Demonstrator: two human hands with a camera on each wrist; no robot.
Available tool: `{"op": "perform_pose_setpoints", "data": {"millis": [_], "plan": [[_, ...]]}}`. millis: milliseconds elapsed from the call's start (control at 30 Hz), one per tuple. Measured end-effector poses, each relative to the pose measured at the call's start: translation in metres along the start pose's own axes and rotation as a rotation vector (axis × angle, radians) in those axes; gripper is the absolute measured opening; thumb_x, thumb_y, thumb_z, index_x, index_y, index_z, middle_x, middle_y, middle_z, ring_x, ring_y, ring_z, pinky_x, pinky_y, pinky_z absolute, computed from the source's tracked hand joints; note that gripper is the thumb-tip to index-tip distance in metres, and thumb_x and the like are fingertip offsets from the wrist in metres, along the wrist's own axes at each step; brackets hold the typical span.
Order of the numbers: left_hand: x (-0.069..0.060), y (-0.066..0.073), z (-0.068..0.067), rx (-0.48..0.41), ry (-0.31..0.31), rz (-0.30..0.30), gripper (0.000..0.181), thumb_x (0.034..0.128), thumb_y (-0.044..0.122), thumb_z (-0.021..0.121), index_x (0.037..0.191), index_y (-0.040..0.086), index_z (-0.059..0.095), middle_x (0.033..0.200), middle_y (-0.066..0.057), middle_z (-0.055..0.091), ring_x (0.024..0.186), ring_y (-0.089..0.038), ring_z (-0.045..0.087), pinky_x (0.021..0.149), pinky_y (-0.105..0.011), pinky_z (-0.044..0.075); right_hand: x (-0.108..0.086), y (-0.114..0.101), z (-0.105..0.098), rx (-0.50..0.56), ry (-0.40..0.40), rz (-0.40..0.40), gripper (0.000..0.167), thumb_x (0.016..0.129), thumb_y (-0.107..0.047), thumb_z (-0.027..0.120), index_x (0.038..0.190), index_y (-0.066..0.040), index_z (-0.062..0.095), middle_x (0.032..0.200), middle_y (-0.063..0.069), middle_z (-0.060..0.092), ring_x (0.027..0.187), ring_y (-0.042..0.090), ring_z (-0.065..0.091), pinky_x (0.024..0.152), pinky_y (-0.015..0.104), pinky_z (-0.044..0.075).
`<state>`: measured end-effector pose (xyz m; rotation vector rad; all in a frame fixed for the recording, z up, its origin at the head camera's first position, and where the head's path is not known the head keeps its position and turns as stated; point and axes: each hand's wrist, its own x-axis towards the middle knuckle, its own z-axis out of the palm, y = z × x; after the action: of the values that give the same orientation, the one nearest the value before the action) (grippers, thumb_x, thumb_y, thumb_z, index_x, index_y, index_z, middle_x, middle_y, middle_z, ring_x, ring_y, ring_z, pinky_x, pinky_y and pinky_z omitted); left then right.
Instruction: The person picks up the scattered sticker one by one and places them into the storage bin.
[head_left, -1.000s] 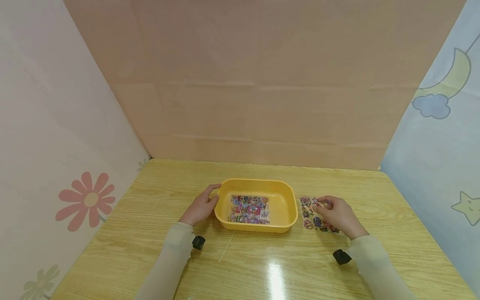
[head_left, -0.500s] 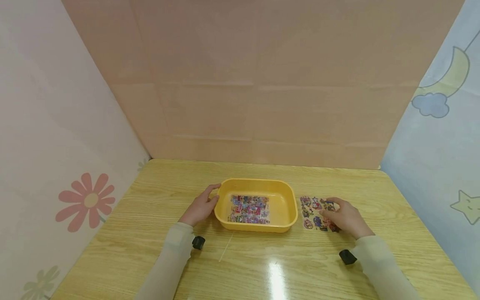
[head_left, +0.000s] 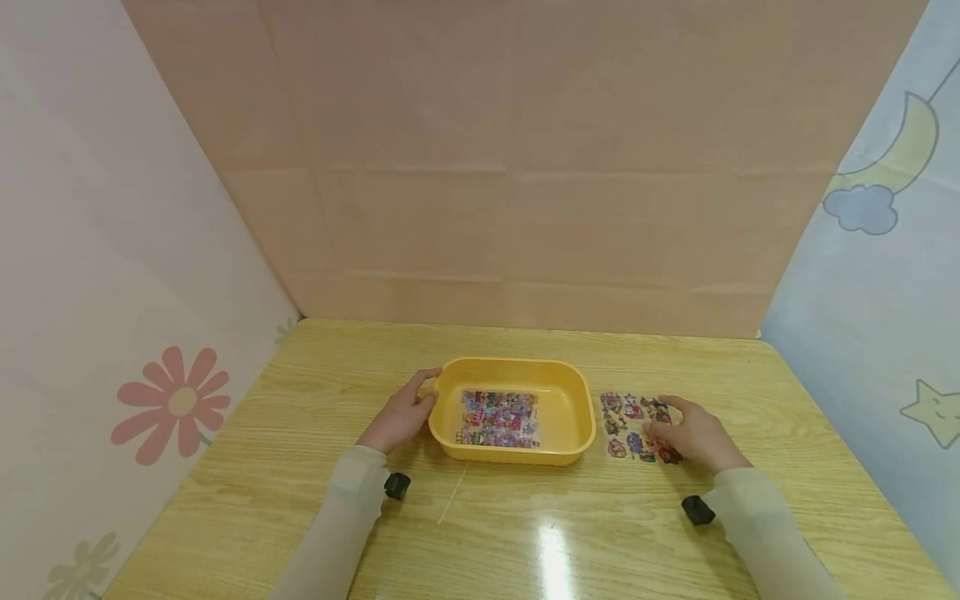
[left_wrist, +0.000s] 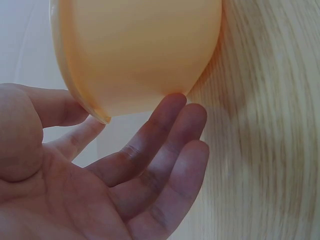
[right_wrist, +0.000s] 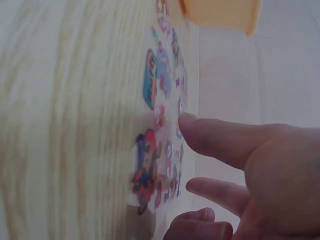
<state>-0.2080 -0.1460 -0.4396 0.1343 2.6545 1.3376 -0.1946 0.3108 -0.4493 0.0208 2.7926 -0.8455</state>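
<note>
A yellow plastic tub [head_left: 566, 421] stands on the table with a sheet of colourful cartoon stickers [head_left: 498, 419] lying flat inside. My left hand [head_left: 401, 417] holds the tub's left end, thumb and index finger at the rim. In the left wrist view the other fingers reach below the rim, a fingertip against the tub's outer wall [left_wrist: 145, 55]. To the right of the tub, a clear sticker sheet [head_left: 618, 425] with cartoon figures lies on the table. Over its right part is my right hand [head_left: 693, 433], thumb and fingers apart; whether the fingertips touch the sheet is unclear.
The wooden table [head_left: 600, 533] ends at a brown back panel [head_left: 495, 250]. Side panels with a flower [head_left: 180, 400] and a moon [head_left: 911, 150] rise left and right. A thin pale strip [head_left: 452, 496] lies in front of the tub.
My right hand has shifted right across the sticker sheet, uncovering more of its middle. The left hand and the tub stay in place.
</note>
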Motion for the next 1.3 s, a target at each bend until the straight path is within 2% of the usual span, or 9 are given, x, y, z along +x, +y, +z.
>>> {"op": "perform_pose_setpoints", "data": {"millis": [100, 167, 200, 433, 733, 1100, 1300], "plan": [[0.0, -0.0003, 0.0002, -0.002, -0.001, -0.007, 0.047, 0.1071, 0.029, 0.047, 0.153, 0.028, 0.039, 0.118, -0.013, 0.066, 0.09, -0.019, 0.064, 0.08, -0.04, 0.051, 0.0001, 0.0007, -0.0002, -0.019, -0.014, 0.005, 0.083, 0.097, -0.046, 0.061, 0.154, 0.005, 0.028, 0.085, 0.015, 0.065, 0.075, 0.03, 0.059, 0.084, 0.061, 0.044], [-0.0001, -0.0002, 0.0002, 0.001, 0.0, -0.008, 0.047, 0.1071, 0.029, 0.047, 0.153, 0.028, 0.04, 0.121, -0.013, 0.066, 0.092, -0.019, 0.064, 0.081, -0.04, 0.051, 0.0004, 0.0016, -0.0004, -0.04, -0.015, 0.009, 0.083, 0.097, -0.048, 0.06, 0.154, 0.005, 0.029, 0.082, 0.014, 0.066, 0.076, 0.031, 0.06, 0.084, 0.06, 0.044], [0.0, 0.0001, 0.0001, 0.002, 0.0, -0.008, 0.047, 0.1071, 0.029, 0.047, 0.153, 0.028, 0.04, 0.121, -0.013, 0.065, 0.092, -0.019, 0.064, 0.081, -0.041, 0.051, 0.0009, 0.0025, -0.0001, -0.047, -0.02, 0.017, 0.083, 0.097, -0.048, 0.06, 0.154, 0.004, 0.028, 0.073, 0.009, 0.063, 0.069, 0.028, 0.056, 0.082, 0.058, 0.044], [0.0, 0.0016, 0.0, 0.019, 0.006, -0.007, 0.047, 0.1071, 0.03, 0.047, 0.153, 0.029, 0.04, 0.123, -0.013, 0.064, 0.093, -0.02, 0.063, 0.082, -0.041, 0.05, 0.0023, 0.0068, 0.0018, -0.087, 0.01, 0.017, 0.082, 0.096, -0.049, 0.061, 0.153, 0.002, 0.033, 0.053, -0.001, 0.05, 0.049, 0.016, 0.042, 0.07, 0.045, 0.041], [-0.0021, 0.0033, -0.0006, 0.013, 0.006, -0.011, 0.047, 0.107, 0.03, 0.047, 0.153, 0.028, 0.04, 0.119, -0.013, 0.065, 0.091, -0.02, 0.061, 0.081, -0.04, 0.049, 0.0004, 0.005, 0.0018, -0.083, 0.025, 0.034, 0.08, 0.096, -0.05, 0.061, 0.152, 0.001, 0.036, 0.053, 0.0, 0.052, 0.048, 0.015, 0.04, 0.062, 0.041, 0.04], [-0.0028, 0.0034, -0.0004, 0.009, 0.007, -0.007, 0.047, 0.107, 0.03, 0.047, 0.153, 0.027, 0.04, 0.118, -0.013, 0.066, 0.09, -0.019, 0.062, 0.082, -0.041, 0.049, -0.0041, -0.0017, -0.0021, -0.109, 0.041, 0.044, 0.077, 0.096, -0.049, 0.062, 0.15, 0.002, 0.04, 0.063, 0.003, 0.06, 0.062, 0.021, 0.051, 0.064, 0.043, 0.042], [-0.0023, 0.0029, -0.0007, 0.016, 0.008, -0.009, 0.047, 0.1071, 0.029, 0.047, 0.153, 0.027, 0.04, 0.108, -0.011, 0.066, 0.085, -0.019, 0.06, 0.078, -0.038, 0.048, -0.0063, -0.0026, -0.0026, -0.095, 0.032, 0.045, 0.078, 0.096, -0.049, 0.062, 0.15, 0.003, 0.04, 0.059, 0.004, 0.058, 0.059, 0.022, 0.05, 0.062, 0.041, 0.041]]}}
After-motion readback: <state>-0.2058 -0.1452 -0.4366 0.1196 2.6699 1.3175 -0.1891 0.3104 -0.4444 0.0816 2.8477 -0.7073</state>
